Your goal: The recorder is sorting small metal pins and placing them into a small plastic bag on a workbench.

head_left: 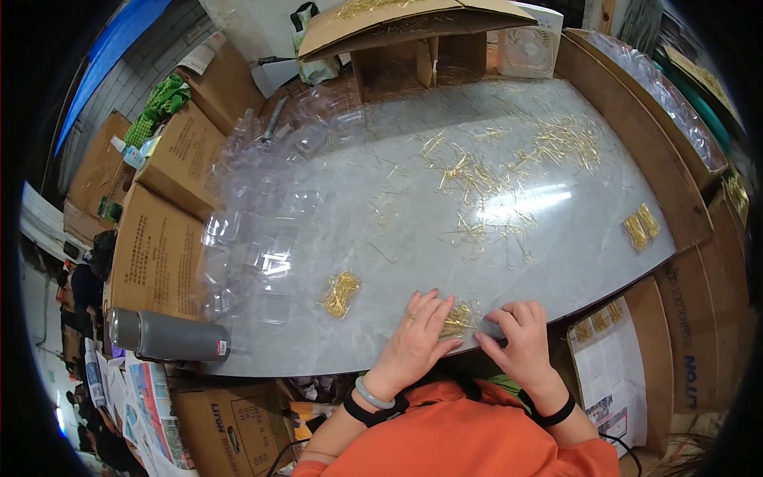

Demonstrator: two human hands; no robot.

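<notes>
Between my hands, near the table's front edge, lies a small bunch of thin gold wire hooks (458,319). My left hand (415,338) lies at its left side with fingers stretched out, the fingertips and thumb touching the bunch. My right hand (518,342) is on the other side, its fingers bent round a small grey block (489,327) next to the hooks; the fingers partly cover the block. A gathered bundle of gold hooks (342,294) lies to the left, and a pair of bundles (641,226) sits near the right edge.
Loose gold hooks (469,179) are scattered over the grey table (381,310). Clear plastic boxes (270,258) crowd the left side, beside a grey bottle (179,335) and cardboard cartons (155,254). A cardboard shelf (421,48) and a white fan (528,48) stand at the back.
</notes>
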